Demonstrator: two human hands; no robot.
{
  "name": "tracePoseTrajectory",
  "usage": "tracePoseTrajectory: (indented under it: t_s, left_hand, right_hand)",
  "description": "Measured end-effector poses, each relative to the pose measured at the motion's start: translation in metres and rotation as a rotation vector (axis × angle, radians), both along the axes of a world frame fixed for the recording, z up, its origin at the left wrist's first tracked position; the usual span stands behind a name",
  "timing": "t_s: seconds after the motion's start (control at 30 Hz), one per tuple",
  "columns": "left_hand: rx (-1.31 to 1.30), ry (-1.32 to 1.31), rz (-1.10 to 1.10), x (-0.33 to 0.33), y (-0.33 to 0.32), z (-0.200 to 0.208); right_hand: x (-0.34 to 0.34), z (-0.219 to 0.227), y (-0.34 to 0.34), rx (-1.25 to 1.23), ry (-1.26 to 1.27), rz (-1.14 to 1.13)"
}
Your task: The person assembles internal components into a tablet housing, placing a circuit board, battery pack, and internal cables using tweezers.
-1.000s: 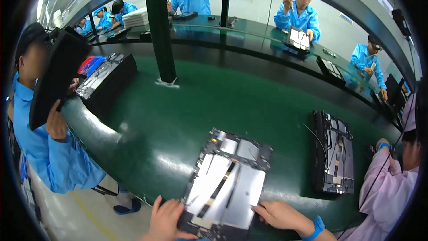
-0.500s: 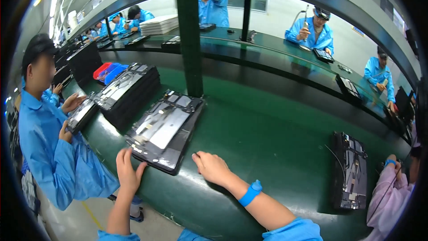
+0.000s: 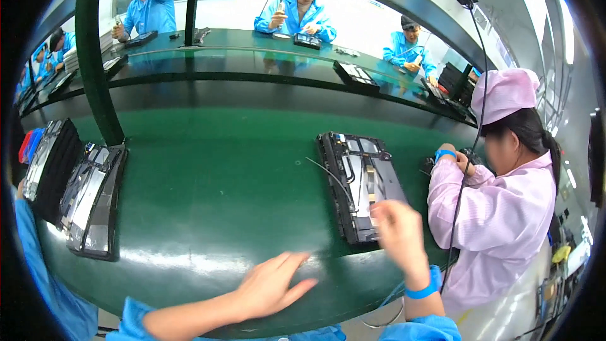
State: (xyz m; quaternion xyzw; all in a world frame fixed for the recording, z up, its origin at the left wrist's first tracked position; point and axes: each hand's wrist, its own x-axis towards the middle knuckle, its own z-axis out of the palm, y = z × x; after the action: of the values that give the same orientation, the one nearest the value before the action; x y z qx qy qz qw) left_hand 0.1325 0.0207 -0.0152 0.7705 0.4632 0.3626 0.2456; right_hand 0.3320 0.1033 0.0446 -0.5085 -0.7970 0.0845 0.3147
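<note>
My left hand (image 3: 270,284) is over the green table near its front edge, fingers stretched out and thumb apart, holding nothing. Wearing a blue wrist band (image 3: 424,285), my right hand (image 3: 399,230) is at the lower right corner of a stack of opened tablet-like devices (image 3: 372,183). Its fingers look bent and are blurred; whether they touch the stack I cannot tell. The top device shows silver plates and dark internal parts, and a thin grey cable (image 3: 329,175) curves off its left side. Another opened device stack (image 3: 95,205) lies at the left.
A taller device stack (image 3: 52,167) stands beyond the left one, by red and blue bins (image 3: 31,144). A dark green post (image 3: 95,57) rises from the table (image 3: 214,177). At right, a person in pink (image 3: 499,196) works close by; a black cable (image 3: 483,57) hangs there. Blue-clad people work opposite.
The view has swung right. My hands have left the left-hand device stack; the right one is now at the right-hand stack, while the left one is over the table between the two stacks.
</note>
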Motion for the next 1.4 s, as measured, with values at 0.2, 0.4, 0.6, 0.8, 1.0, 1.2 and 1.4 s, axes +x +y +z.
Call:
tracePoseTrajectory:
  t_s: [0.2, 0.4, 0.6, 0.8, 1.0, 1.2, 1.4]
  left_hand:
    - [-0.753, -0.522, 0.161, 0.093, 0.063, -0.005]
    - [-0.85, -0.641, 0.234, 0.092, 0.073, 0.016]
    - [-0.941, -0.873, 0.118, 0.084, 0.084, 0.036]
    - [-0.763, -0.911, 0.115, 0.054, 0.045, 0.053]
    - [-0.574, -0.742, 0.278, -0.033, -0.063, 0.032]
    - [-0.635, 0.122, 0.445, -0.064, -0.13, 0.017]
    - [-0.308, 0.199, 0.394, -0.065, -0.147, 0.006]
  right_hand:
    - [0.132, -0.056, 0.033, -0.264, 0.04, -0.231]
    - [0.131, -0.033, 0.026, -0.559, 0.29, -0.2]
    - [0.135, -0.014, 0.041, -0.91, 0.863, 0.047]
    - [0.104, -0.004, 0.003, -0.809, 0.807, 0.061]
    - [0.032, -0.03, -0.061, -0.969, 0.329, 0.408]
    - [0.001, -0.038, -0.093, -0.893, 0.128, 0.564]
    - [-0.045, -0.02, -0.012, -0.586, -0.311, 0.386]
